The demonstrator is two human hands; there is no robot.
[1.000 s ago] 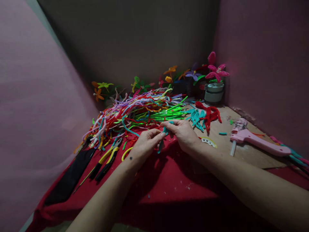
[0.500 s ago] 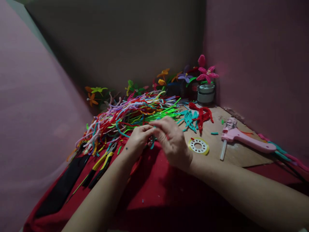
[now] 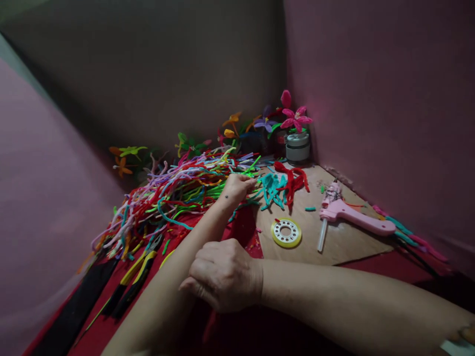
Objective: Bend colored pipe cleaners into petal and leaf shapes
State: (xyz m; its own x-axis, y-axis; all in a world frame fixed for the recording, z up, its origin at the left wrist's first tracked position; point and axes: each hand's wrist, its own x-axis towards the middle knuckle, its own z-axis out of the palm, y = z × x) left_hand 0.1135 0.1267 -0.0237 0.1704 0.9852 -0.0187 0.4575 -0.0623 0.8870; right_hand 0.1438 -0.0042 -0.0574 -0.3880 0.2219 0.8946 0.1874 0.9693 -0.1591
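Stretched forward, my left hand [image 3: 237,190] reaches the right end of the pile of coloured fuzzy stems [image 3: 185,180], close to the looped teal stems [image 3: 273,190]. Its fingers are pressed together; what they hold, if anything, is too small to make out. Nearer to me, my right hand [image 3: 222,274] is curled beside my left forearm, above the red cloth. Its fingers are closed and their inner side is hidden. Red looped stems [image 3: 293,180] lie just right of the teal ones.
On the wooden board [image 3: 341,247] are a tape roll [image 3: 298,236] and a pink glue gun [image 3: 371,221]. Yellow-black pliers [image 3: 135,277] lie at the left. Fuzzy flowers [image 3: 297,118] and a grey jar [image 3: 298,149] stand at the back.
My hands have parted. The left one has moved forward to the stems' right end, while the right one has drawn back toward me. The camera view has shifted to the right.
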